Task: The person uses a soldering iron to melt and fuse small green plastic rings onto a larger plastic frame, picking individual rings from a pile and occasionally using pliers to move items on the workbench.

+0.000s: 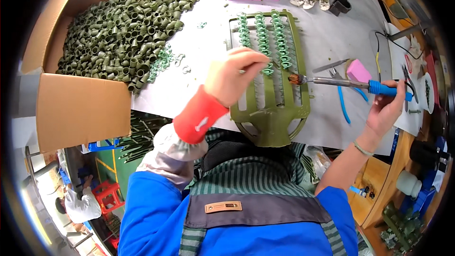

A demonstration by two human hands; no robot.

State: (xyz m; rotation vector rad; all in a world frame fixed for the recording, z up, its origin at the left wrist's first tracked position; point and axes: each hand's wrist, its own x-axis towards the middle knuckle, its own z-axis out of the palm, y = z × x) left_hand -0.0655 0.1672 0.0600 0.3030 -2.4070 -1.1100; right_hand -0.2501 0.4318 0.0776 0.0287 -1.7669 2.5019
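Soldering iron (334, 81), metal-shafted, blue-handled, gripped in right hand (385, 113), should stay clear of left hand (231, 77), pinched, contents unclear.

"How do we hold our left arm?"

"We angle our left forearm (173, 151) upward and inward across the front, the left wrist (200, 116) banded in red. Our left hand (230, 78) points its fingers rightward, thumb and index drawn together in a pinch."

"And on the other side?"

"Our bare right forearm (343, 166) slants up and outward. We keep our right hand (383, 111) well apart from the left, fingers curled in a grip."
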